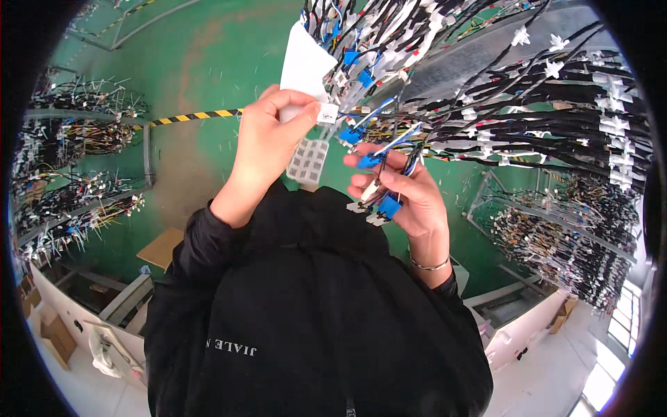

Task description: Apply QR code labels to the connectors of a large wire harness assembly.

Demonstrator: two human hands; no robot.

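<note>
Between the thumb and finger of my left hand [262,142] is a small white label [328,114] with dark print. A larger white paper sheet [301,62] rises just behind those fingers; whether they grip it too, I cannot tell. My right hand [421,201], palm up and fingers curled, holds the wire ends of a wiring harness. Blue connectors [390,206] and a white connector [371,190] show among its fingers. More blue connectors [351,135] on blue and white wires hang between the two hands.
A clear plastic compartment box [308,161] hangs below my left hand. Dense black harness bundles [542,128] with white tape cover a metal frame [472,59] at the upper right. Further harness racks stand left [83,125] and right [563,236]. Yellow-black tape [198,117] crosses the green floor.
</note>
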